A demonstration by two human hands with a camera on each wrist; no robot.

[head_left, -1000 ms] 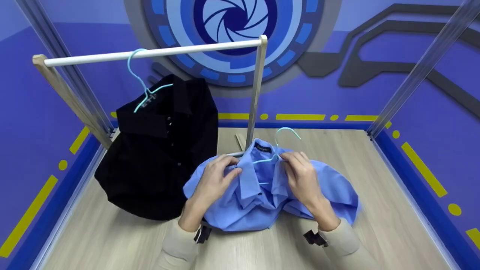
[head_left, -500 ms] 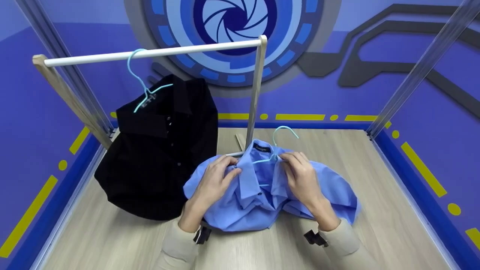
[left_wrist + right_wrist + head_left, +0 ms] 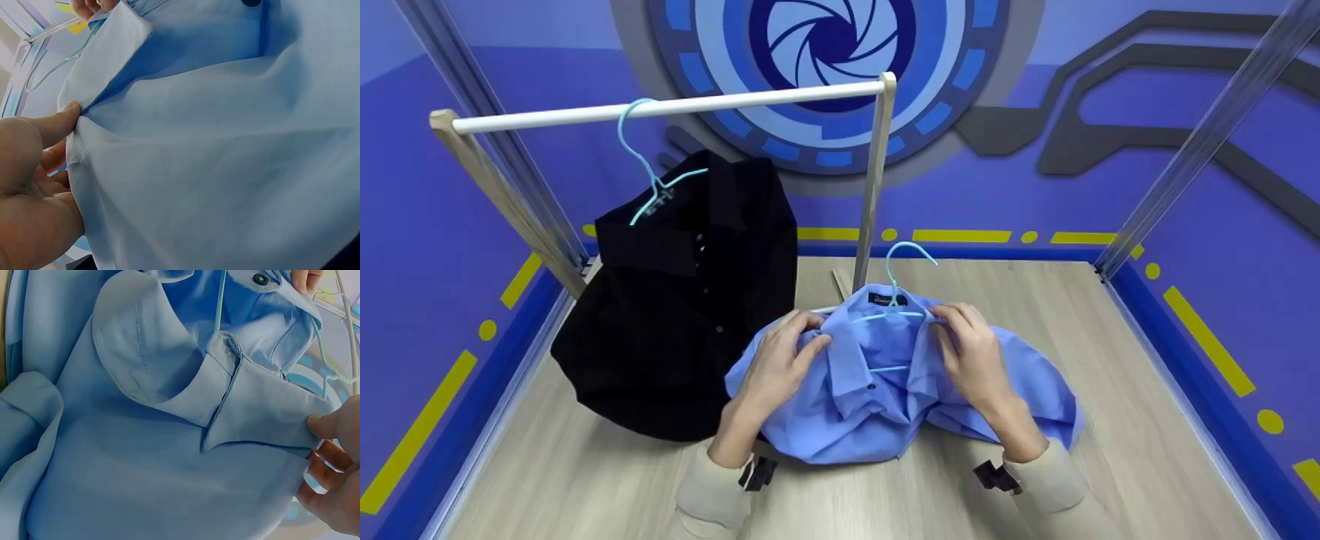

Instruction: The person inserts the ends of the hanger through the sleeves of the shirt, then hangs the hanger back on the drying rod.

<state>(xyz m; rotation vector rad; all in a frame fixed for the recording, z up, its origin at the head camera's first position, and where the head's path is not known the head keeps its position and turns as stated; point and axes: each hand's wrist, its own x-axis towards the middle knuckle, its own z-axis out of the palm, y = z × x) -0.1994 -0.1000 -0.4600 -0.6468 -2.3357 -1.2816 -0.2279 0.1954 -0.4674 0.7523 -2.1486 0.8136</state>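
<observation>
A light blue collared shirt (image 3: pixel 840 420) spreads over the wooden surface in the head view. Inside its open neck sits a turquoise hanger (image 3: pixel 891 274), hook standing up above the collar label. My left hand (image 3: pixel 780 356) pinches the shirt near the collar's left side, thumb against fingers. On the other side of the neck, my right hand (image 3: pixel 973 352) pinches the collar edge. In the left wrist view the left thumb (image 3: pixel 64 118) presses at the collar fold. The right wrist view shows the right thumb (image 3: pixel 323 424) on the collar's outer edge. Most of the hanger's arms are hidden under cloth.
At the left stands a garment rack with a white rail (image 3: pixel 750 97) and wooden posts. A black shirt (image 3: pixel 675 322) hangs from it on another turquoise hanger (image 3: pixel 634 146). Blue and purple printed walls (image 3: pixel 997 202) enclose the wooden surface (image 3: pixel 1110 322).
The blue shirt's hanger has shifted left and its hook stands more centred in the neck. My hands have spread slightly apart, opening the collar wider. The black shirt stays put.
</observation>
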